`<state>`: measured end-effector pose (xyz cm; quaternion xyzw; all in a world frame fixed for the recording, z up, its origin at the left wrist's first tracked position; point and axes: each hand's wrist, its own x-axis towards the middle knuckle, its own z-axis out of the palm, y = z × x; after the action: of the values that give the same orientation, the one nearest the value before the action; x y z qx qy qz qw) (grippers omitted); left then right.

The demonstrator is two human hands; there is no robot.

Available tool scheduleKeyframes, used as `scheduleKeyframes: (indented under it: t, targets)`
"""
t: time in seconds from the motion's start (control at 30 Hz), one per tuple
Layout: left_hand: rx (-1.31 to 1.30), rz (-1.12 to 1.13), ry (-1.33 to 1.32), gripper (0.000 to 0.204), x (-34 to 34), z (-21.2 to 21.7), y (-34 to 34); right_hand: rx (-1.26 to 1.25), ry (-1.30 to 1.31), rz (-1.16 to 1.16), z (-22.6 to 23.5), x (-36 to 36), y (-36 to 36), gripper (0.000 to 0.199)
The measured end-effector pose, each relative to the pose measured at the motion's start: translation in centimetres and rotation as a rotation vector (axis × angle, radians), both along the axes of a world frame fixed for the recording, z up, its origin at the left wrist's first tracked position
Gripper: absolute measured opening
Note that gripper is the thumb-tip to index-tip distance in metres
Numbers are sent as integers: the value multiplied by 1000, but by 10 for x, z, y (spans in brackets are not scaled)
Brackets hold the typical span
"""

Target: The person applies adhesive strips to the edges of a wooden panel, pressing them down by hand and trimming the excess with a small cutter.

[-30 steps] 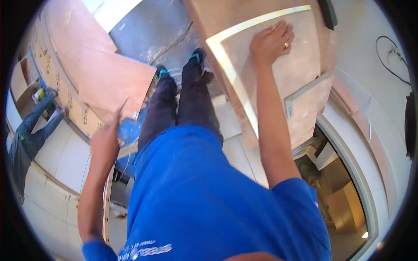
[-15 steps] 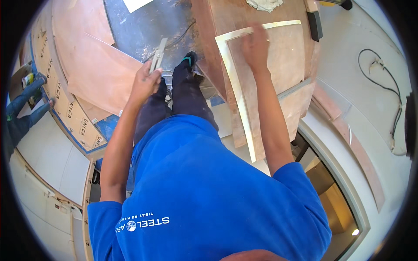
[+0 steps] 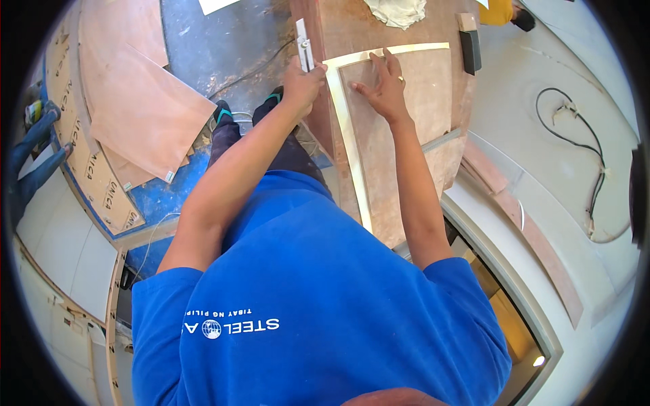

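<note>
My left hand point(image 3: 302, 88) is closed around a silver snap-off utility knife point(image 3: 304, 49), which points away from me. It is at the left corner of a pale, glossy L-shaped strip point(image 3: 353, 145) on a thin wooden panel point(image 3: 423, 101). One arm of the strip follows the panel's far edge, the other its left side. My right hand point(image 3: 387, 89) rests with fingers spread, the fingertips at the far arm of the strip and the thumb toward the left. A ring is on one finger.
Plywood sheets point(image 3: 149, 101) lie at the left over a blue floor point(image 3: 210, 34). A crumpled whitish cloth point(image 3: 398, 10) and a dark block point(image 3: 471, 51) sit beyond the panel. A black cable point(image 3: 588, 135) is on the right. Another person's gloved hands point(image 3: 51, 111) are at far left.
My left hand has moved right and away with the knife, from beside my leg to the strip's corner. My right hand, blurred before, now rests spread a little nearer and to the left.
</note>
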<state>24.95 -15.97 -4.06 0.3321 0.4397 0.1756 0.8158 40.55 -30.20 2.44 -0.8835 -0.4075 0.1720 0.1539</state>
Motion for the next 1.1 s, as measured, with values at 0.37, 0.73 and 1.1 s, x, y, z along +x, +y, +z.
scheduleKeyframes:
  t: [0.37,0.73,1.1]
  targets:
    - [-168,40,62,21,13,-14,4,8,-65,38,-10,-2,-3,85]
    - [959,-490,334,24,-44,38,46,288,-141,-250,-29,3,-26,65]
    - [1100,-765,140,34,-14,67,40,309,-310,-470,-41,38,-26,49]
